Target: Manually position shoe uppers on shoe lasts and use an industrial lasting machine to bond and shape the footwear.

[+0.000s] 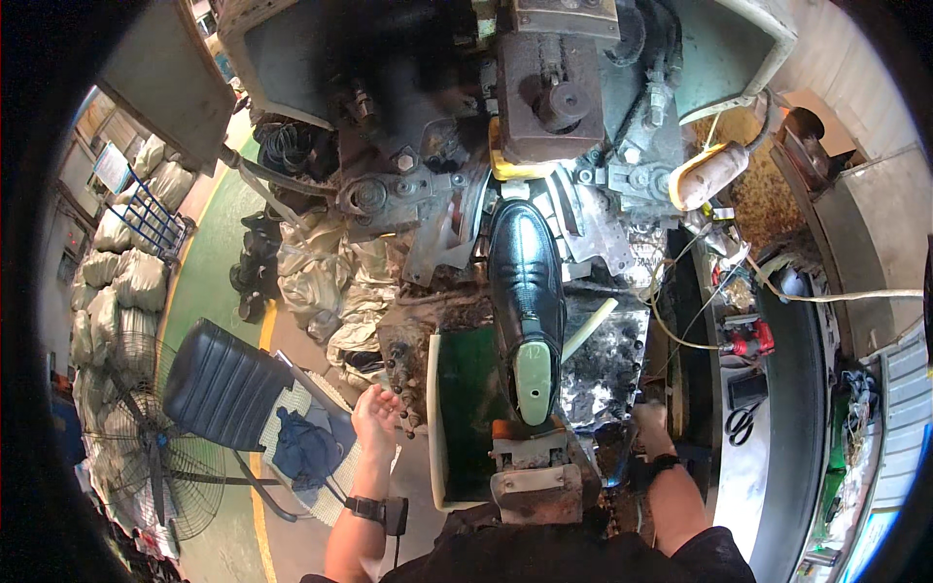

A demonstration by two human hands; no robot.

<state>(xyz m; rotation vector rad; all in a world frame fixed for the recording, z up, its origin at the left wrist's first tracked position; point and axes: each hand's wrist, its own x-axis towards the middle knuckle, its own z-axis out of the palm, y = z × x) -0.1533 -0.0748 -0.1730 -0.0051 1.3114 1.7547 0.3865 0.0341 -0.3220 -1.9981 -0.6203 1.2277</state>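
A black leather shoe (526,262) lies toe-away in the middle of a machine, on a pale green shoe last (534,374) whose heel end faces me. The toe sits under the dark metal head (550,97), between two metal side plates. My left hand (376,420) is raised at the machine's left side, beside a row of small black knobs (400,400). Its fingers are loosely bent and apart, and nothing shows in them. On the other side, my right hand (650,426) is by the machine's right edge, near more black knobs (637,367); its fingers are hidden.
To the left stand a black chair (228,379) with a dark cloth on its seat and a large fan (155,437). Pale sacks (141,282) are piled behind. On the right, a narrow bench bears scissors (741,425) and a red tool (748,337); a hose (836,294) crosses there.
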